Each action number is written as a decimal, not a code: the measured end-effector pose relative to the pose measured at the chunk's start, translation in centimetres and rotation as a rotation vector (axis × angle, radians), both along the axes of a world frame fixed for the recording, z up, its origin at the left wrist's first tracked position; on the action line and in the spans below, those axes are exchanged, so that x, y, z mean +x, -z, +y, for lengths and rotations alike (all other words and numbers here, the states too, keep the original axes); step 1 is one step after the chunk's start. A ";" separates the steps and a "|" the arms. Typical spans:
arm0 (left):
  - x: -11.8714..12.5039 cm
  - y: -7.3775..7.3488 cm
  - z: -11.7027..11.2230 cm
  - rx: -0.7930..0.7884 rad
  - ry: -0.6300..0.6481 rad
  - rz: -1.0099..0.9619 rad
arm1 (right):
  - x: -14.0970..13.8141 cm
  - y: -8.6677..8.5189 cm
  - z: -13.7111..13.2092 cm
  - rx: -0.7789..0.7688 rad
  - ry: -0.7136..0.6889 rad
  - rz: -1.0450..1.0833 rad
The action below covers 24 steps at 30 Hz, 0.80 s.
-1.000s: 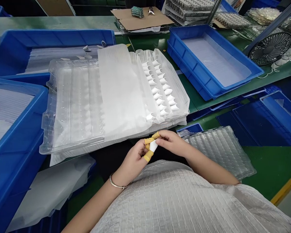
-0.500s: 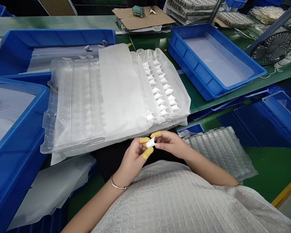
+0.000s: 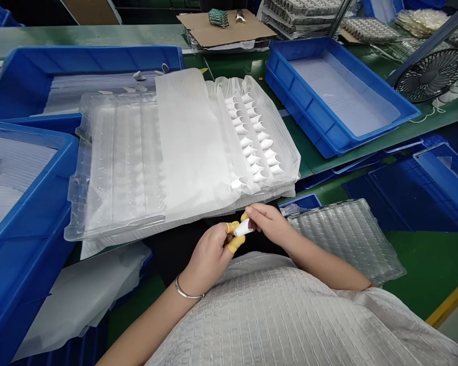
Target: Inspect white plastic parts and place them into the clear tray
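A small white curved shell piece is held in front of my body, just off the near edge of the clear plastic tray. My left hand pinches it between finger and thumb, both in yellow finger cots. At its other end my right hand has its fingers closed on the rim; some of those fingertips are hidden behind the piece. Similar white pieces sit in rows at the tray's right side, between folds of a thin white sheet that covers the tray's middle.
Blue bins stand at the left, back left and right. Another clear moulded tray lies low on my right. A black fan stands at the far right. White sheets hang below the table at left.
Both hands have shifted slightly with the white piece, the left one to the right. My right fingers have curled in closer around the end of the piece.
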State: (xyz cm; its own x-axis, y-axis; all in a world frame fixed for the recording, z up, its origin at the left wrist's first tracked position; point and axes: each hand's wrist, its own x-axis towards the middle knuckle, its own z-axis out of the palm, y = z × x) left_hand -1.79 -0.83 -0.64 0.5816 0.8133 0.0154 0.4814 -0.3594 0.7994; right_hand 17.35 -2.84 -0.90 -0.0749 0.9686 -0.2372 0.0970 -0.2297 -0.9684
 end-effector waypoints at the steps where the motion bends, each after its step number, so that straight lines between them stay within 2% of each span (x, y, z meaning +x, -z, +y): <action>1: 0.0 0.0 0.0 -0.006 0.002 0.000 | 0.3 0.2 0.1 -0.032 0.015 0.045; 3: -0.1 0.1 0.0 -0.015 -0.002 0.003 | 0.8 0.4 0.1 -0.061 0.003 0.096; 8: 0.0 0.4 0.1 -0.103 -0.017 0.000 | 1.2 0.4 -0.3 -0.093 -0.149 0.140; 13: 0.1 0.3 -0.1 -0.288 -0.064 -0.115 | 0.6 -0.4 -0.5 -0.031 -0.102 0.198; 20: 0.0 -0.1 -0.2 -0.467 -0.091 -0.348 | 0.2 -1.0 -0.9 0.093 -0.125 0.010; 24: 0.2 -0.5 -0.1 -0.578 -0.137 -0.402 | 0.5 -1.0 -1.1 0.127 -0.150 0.012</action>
